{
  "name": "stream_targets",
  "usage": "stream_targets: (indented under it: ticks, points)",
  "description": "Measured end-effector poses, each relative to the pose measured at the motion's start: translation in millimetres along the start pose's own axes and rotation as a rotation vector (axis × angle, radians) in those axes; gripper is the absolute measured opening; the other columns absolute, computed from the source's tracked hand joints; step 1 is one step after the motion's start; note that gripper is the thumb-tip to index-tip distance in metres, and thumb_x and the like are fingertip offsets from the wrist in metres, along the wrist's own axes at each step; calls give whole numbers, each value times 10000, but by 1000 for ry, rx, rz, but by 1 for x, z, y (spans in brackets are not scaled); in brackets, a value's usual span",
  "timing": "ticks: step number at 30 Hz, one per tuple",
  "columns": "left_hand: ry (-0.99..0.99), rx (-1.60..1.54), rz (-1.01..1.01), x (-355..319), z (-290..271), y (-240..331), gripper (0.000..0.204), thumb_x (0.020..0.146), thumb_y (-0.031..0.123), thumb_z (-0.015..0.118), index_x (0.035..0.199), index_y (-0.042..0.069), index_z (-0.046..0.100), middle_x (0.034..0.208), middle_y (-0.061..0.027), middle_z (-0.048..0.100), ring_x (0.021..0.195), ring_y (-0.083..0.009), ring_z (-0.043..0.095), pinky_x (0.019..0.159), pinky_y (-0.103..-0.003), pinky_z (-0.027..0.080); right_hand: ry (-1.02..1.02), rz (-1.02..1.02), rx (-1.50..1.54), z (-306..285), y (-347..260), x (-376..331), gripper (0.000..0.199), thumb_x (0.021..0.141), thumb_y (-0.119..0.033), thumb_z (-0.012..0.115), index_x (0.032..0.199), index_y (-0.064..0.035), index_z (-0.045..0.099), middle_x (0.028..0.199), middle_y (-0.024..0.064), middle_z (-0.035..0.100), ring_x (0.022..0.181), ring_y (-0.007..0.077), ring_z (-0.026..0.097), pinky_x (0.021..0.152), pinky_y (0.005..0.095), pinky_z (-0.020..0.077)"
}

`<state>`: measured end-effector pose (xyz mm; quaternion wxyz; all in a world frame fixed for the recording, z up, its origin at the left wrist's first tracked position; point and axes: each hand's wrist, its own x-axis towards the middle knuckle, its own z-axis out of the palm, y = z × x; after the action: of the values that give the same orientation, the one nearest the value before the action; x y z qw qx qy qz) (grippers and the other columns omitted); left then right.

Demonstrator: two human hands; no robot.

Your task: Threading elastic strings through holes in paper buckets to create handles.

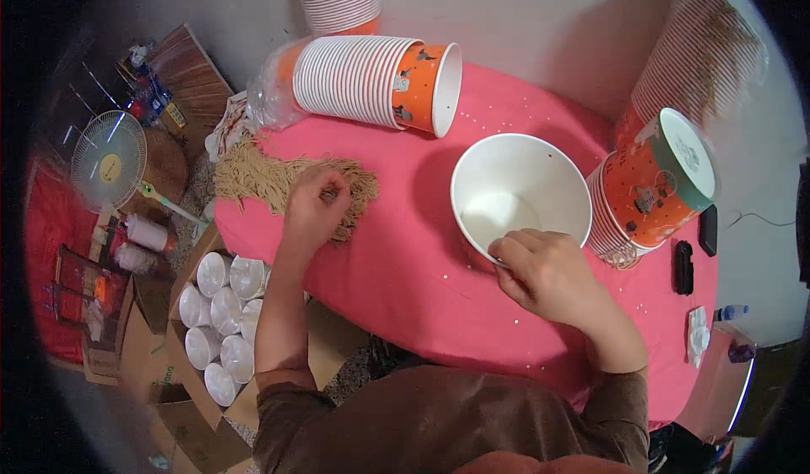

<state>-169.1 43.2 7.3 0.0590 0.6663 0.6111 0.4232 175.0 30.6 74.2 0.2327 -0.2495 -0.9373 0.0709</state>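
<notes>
A large paper bucket (521, 189), white inside, stands on the pink-covered table with its mouth tilted toward me. My right hand (544, 273) pinches its near rim, thumb outside. To the left, a heap of tan strings (253, 178) is spread over the cloth. My left hand (315, 205) is down at the right part of this heap, fingers curled together around some strings; the fingertips are partly hidden. Behind the heap lies a stack of nested paper buckets (354, 80), the end one orange, in clear plastic wrapping.
At the right stand an upside-down orange bucket stack (650, 187) and a tall wrapped stack (696, 60). A black object (683, 267) and a crumpled tissue (698, 336) lie near the right edge. Below left, a cardboard box (181, 347) holds several white cups (226, 309). A fan (110, 160) stands beyond.
</notes>
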Motion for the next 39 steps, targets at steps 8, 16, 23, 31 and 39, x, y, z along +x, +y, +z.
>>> stream_targets:
  ticks: [8, 16, 23, 31, 39]
  points:
    - [-106, -428, 392, -54, 33, 124, 146, 724, -3, 669, 826, 55, 582, 747, -81, 581, 685, -218, 586, 631, -336, 479, 28, 29, -31, 3, 3, 3, 179, 831, -179, 641, 922, -45, 566, 764, 108, 591, 729, 295, 621, 605, 418, 497]
    - [-62, -356, 162, -55, 64, 128, 159, 727, 6, 704, 829, 72, 601, 695, -63, 574, 594, -208, 566, 532, -324, 457, 115, 75, 14, -27, 9, 10, 200, 836, -104, 648, 1011, -14, 610, 771, 141, 599, 719, 331, 604, 643, 425, 478]
    - [70, -249, 246, -56, 73, 134, 150, 712, 11, 706, 776, 70, 584, 690, -72, 580, 588, -260, 579, 510, -357, 462, -62, 88, 22, -27, 14, 11, 146, 847, -82, 628, 981, -26, 622, 804, 150, 636, 748, 345, 627, 651, 445, 477]
    - [104, -245, 293, -55, 78, 135, 169, 695, 7, 715, 772, 70, 578, 658, -67, 547, 575, -255, 571, 493, -370, 443, -93, 59, 93, -23, 23, 17, 135, 858, -141, 602, 949, -41, 611, 785, 169, 635, 734, 372, 631, 658, 485, 489]
    - [101, -248, 300, -57, 80, 139, 166, 696, 9, 714, 767, 74, 578, 659, -65, 554, 576, -252, 573, 501, -376, 455, -125, 47, 109, -23, 23, 19, 141, 856, -138, 599, 945, -30, 618, 817, 165, 649, 755, 371, 635, 667, 482, 491]
